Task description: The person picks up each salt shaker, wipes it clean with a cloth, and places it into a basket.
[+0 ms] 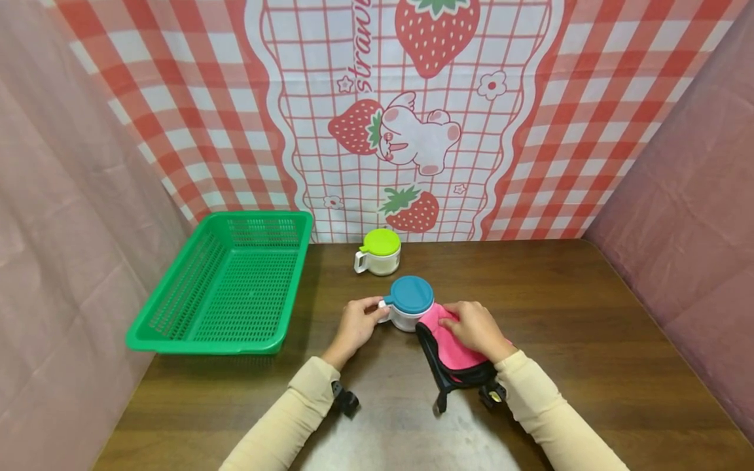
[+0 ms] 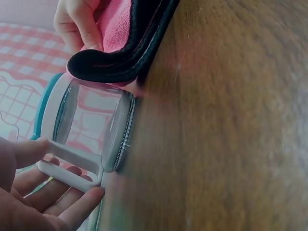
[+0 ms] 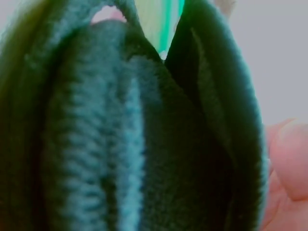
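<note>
A clear jar (image 1: 405,320) with a blue lid (image 1: 412,294) and a white handle stands on the table in the head view. My left hand (image 1: 353,329) holds it by the handle (image 2: 77,161), thumb on one side and fingers behind, as the left wrist view shows. On the jar's other side my right hand (image 1: 476,327) grips a folded pink cloth (image 1: 453,351) with black edging. The cloth touches the jar's side. In the right wrist view the dark edging (image 3: 192,144) fills most of the picture, with only part of the fingers (image 3: 291,159) visible.
Behind the blue-lidded jar stands a similar jar with a green lid (image 1: 381,242), its handle to the left. A green plastic basket (image 1: 297,275) sits at the left of the wooden table (image 1: 565,314). A strawberry-patterned checked cloth (image 1: 377,78) hangs along the back.
</note>
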### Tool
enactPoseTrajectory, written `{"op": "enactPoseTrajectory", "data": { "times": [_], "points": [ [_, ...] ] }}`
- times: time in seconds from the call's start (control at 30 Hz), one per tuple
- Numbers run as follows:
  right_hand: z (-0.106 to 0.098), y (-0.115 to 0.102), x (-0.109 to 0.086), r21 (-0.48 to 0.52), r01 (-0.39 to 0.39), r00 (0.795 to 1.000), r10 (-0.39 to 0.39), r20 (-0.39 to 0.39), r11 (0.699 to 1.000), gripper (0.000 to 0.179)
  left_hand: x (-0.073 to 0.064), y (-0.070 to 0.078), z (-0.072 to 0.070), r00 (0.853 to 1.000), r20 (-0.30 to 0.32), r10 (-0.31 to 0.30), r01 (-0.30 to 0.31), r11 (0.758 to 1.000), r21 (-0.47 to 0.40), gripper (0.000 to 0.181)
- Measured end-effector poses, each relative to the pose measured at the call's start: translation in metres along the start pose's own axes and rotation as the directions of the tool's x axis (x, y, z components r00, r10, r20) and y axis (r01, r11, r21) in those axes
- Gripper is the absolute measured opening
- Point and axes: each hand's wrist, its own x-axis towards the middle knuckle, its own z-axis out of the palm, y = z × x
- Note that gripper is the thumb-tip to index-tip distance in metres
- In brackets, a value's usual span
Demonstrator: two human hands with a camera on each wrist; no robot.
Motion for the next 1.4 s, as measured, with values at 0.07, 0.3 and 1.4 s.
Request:
{"op": "enactPoseTrajectory", "data": {
  "times": [0.07,0.3,1.4],
  "points": [
    [0.000,0.001,-0.001,0.003,0.001,1.000,-0.001,-0.004,1.000,0.010,0.000,0.000,0.001,1.000,0.002,-0.004,0.004,1.000,-0.011,0.031],
    [-0.003,0.000,-0.002,0.007,0.030,0.999,-0.030,-0.038,1.000,0.012,0.000,0.000,0.002,1.000,0.007,0.002,-0.002,0.999,-0.032,0.033],
    [-0.021,0.004,-0.009,-0.004,0.092,0.991,-0.092,-0.092,0.996,0.019,-0.002,-0.001,0.005,0.999,-0.035,0.035,-0.038,0.996,-0.082,0.028]
  ]
}}
